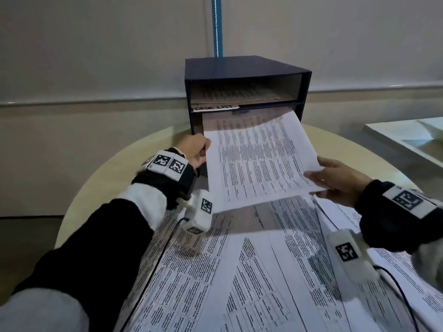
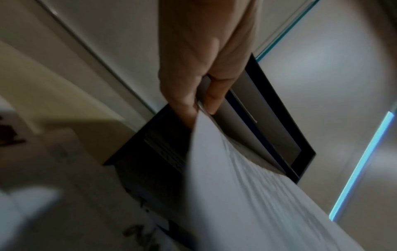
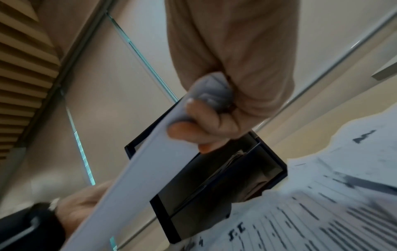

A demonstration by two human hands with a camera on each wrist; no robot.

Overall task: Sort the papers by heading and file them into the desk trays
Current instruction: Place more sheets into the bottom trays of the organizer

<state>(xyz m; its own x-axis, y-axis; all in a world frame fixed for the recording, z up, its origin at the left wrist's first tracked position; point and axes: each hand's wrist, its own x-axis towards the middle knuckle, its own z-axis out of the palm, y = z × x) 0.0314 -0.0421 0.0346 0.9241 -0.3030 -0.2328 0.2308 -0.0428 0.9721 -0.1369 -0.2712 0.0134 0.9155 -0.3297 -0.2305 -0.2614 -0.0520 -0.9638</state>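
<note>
A printed sheet (image 1: 256,159) is held in the air, its far end at the mouth of the lower slot of a dark two-tier desk tray (image 1: 247,70). My left hand (image 1: 195,152) pinches the sheet's left edge, seen close in the left wrist view as the left hand (image 2: 199,101) on the sheet (image 2: 247,195). My right hand (image 1: 335,179) grips the near right corner; the right wrist view shows the right hand (image 3: 206,125) with fingers curled under the sheet (image 3: 137,178). The upper slot holds papers above a "TASK LIST" label (image 1: 215,107).
Several printed sheets (image 1: 239,271) lie overlapping on the round beige table (image 1: 96,188) in front of me. A blue pole (image 1: 217,25) rises behind the tray. A white shelf edge (image 1: 407,137) lies at the right. Cables run from both wrist cameras across the papers.
</note>
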